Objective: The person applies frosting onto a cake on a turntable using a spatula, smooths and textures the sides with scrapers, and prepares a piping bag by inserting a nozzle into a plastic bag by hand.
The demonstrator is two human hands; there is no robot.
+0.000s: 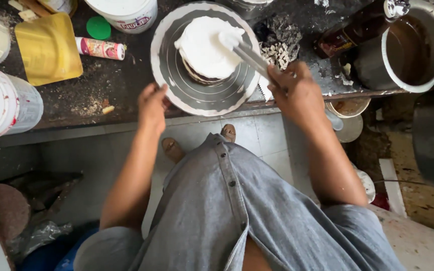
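A small round cake (206,50) covered in white cream sits on a grey metal turntable (177,85) at the counter's front edge. My right hand (297,90) grips a metal spatula (244,50) whose cream-loaded tip rests on the cake's top right. My left hand (151,103) touches the turntable's near left rim with its fingertips.
A dark, crumb-strewn counter (86,95) holds white tubs (126,12), a yellow pouch (48,47), a small tube (100,48), a green lid (98,27), a brown bottle (350,32) and a large metal pot (415,47). Another white bucket (3,103) stands at the left. Tiled floor and my feet lie below.
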